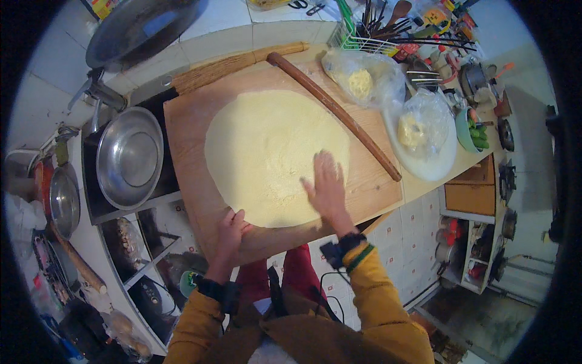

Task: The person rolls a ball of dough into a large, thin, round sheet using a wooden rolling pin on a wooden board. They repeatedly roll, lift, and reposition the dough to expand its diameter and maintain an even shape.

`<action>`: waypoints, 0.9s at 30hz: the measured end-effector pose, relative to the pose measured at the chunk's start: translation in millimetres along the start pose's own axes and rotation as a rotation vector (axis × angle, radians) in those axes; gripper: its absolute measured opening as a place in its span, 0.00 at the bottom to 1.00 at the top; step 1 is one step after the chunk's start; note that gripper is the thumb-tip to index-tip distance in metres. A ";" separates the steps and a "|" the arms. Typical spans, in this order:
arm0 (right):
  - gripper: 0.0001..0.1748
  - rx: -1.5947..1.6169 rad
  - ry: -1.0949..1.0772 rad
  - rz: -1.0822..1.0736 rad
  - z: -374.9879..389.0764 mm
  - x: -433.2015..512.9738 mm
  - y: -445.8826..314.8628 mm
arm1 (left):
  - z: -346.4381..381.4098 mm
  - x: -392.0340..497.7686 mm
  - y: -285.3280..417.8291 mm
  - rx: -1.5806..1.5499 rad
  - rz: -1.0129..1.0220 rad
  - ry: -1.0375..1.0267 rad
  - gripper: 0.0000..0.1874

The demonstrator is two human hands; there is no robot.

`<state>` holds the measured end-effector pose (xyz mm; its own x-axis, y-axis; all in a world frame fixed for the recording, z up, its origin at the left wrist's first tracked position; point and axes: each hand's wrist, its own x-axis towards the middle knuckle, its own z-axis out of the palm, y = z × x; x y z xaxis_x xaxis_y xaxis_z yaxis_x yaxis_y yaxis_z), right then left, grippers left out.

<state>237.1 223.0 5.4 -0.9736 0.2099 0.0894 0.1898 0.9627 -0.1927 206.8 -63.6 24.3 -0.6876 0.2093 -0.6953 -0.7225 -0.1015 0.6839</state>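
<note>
A large, thin, rolled-out sheet of pale yellow dough [263,145] covers much of a wooden board [373,168]. My right hand [326,184] is palm down over the sheet's right part, its fingers spread and slightly blurred. Some loose flour or crumbs lie on the dough just left of it. My left hand [234,227] is at the sheet's lower left edge, fingertips touching the rim; whether they pinch it I cannot tell. A long wooden rolling pin [336,113] rests diagonally across the board, right of the dough.
Behind the board lies a straw whisk broom [218,68]. To the right are bagged dough [360,83], another bag of dough [411,132] on a white round board [432,168], and a green bowl [464,132] of vegetables. At left sits a metal basin [107,164].
</note>
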 end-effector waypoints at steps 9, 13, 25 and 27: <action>0.48 0.199 -0.041 -0.069 36.4 99.9 -93.7 | 1.8 4.4 -7.1 -0.038 0.048 -0.001 0.11; 0.47 0.227 -0.057 -0.175 32.2 24.1 -127.9 | 5.5 0.8 -0.4 0.075 -0.016 0.086 0.08; 0.49 0.055 0.018 0.162 -10.5 -7.9 -20.9 | 6.0 -1.4 2.3 0.101 -0.007 0.103 0.09; 0.48 0.034 0.024 0.125 -6.0 -14.0 -42.2 | 7.6 -2.3 6.3 0.122 0.018 0.066 0.08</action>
<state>243.5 180.4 18.1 -0.9394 0.3319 0.0859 0.3044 0.9227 -0.2367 204.4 -57.3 31.9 -0.7064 0.1435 -0.6932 -0.6988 0.0151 0.7152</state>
